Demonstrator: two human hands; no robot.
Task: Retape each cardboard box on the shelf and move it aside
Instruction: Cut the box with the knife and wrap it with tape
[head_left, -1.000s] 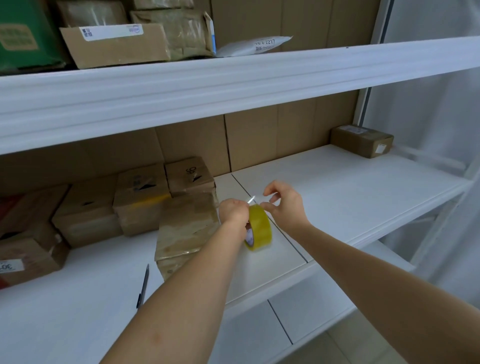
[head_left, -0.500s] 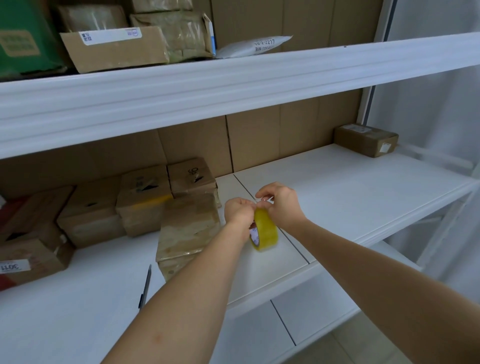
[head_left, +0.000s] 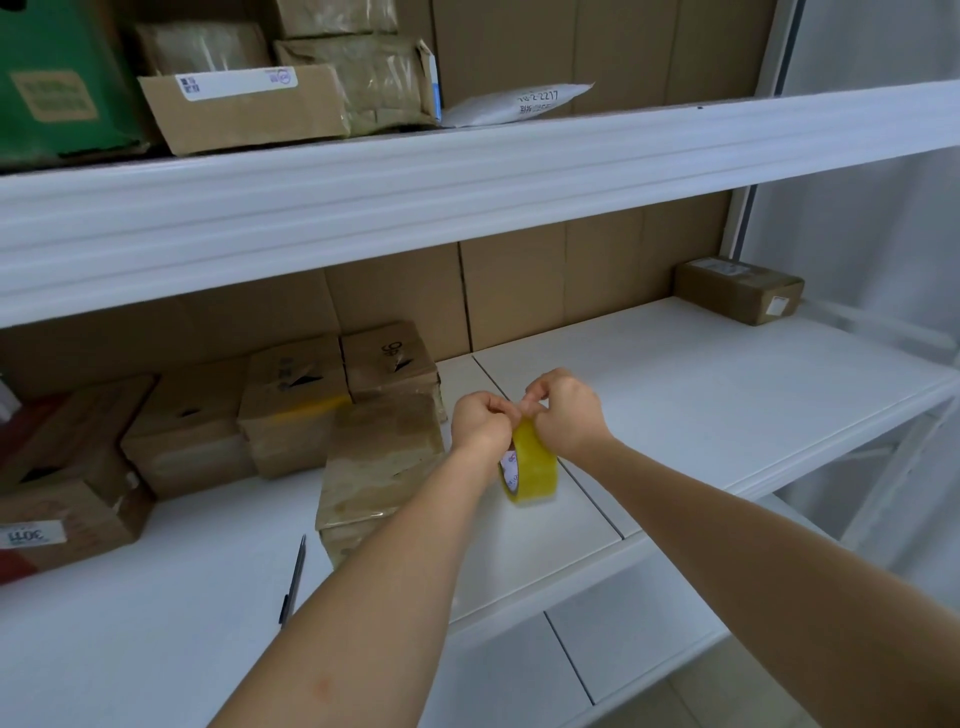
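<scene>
Both hands meet on a yellow tape roll (head_left: 530, 467) held on edge above the white shelf (head_left: 701, 395). Left hand (head_left: 480, 423) has its fingers curled at the roll's top; right hand (head_left: 563, 410) pinches at the same spot, fingertips touching the left's. Whether a tape end is between them is too small to tell.

Head view: just left of the grip sits a taped cardboard box (head_left: 379, 467), partly behind the left forearm. Behind and further left, a row of boxes (head_left: 291, 405) stands against the brown back panel. A pen (head_left: 293, 582) lies near the shelf's front edge, left of the forearm. Far right of the grip, one small box (head_left: 737, 291) sits alone at the back corner. Upper shelf (head_left: 467, 171) carries parcels, cut off by the frame. Box labels are blurred.
</scene>
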